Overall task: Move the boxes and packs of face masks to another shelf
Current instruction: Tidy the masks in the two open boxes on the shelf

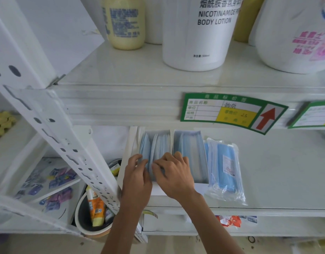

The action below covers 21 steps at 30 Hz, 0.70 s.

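our left hand [136, 177] and right hand [173, 173], fingers curled, grip the open mask box [154, 143] on the white shelf [277, 171], beside a sealed mask pack [225, 169].

Left hand [135, 177] and right hand [173, 176]: both bare, no gloves, rings or watch visible. Forearms uncovered to frame edge. No sleeve in view.

Shop, price tag [231, 112], stocked shelf [121, 74], lotion bottle [200, 33]
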{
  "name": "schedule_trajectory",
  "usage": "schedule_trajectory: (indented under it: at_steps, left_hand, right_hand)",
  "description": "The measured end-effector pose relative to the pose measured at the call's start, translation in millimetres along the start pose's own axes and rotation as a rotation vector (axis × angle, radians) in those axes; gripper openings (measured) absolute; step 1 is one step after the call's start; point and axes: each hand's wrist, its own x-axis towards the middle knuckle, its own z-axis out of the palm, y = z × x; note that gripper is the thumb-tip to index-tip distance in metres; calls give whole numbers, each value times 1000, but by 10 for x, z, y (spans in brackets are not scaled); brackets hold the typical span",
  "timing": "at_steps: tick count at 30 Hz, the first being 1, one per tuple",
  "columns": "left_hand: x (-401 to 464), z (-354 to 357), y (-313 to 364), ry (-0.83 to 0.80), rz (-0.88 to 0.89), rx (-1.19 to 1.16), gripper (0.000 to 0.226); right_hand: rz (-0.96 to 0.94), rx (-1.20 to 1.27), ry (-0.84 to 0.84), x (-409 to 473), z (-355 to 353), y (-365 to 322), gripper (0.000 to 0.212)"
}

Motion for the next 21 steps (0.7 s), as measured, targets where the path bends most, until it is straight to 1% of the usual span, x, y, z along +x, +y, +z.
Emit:
schedule_trajectory:
  at_steps: [4,6,8,12,14,17,21]
  left_hand:
    - [34,20,11,4,-15,36,27]
    - [49,13,2,10,-21,92,25]
    - [71,-2,12,3,-69,116,20]
    - [94,-19,82,32,-136,130,20]
    - [92,-35,109,69,-150,118,23]
    - [76,-67,155,110,-163,79,23]
    - [71,-99,206,182,-164,-23,18]
  right_hand:
    - [-37,12,17,-31,-59,0,49]
    - [-17,7,14,-30,-65,-3,44]
    - [22,44,12,-21,-61,2,35]
    - [88,109,-23,10,-55,32,32]
    - [110,121,-51,19,-53,41,35]
    - [142,123,-78,27,-41,58,47]
    - [150,142,-76,42,-38,65,43]
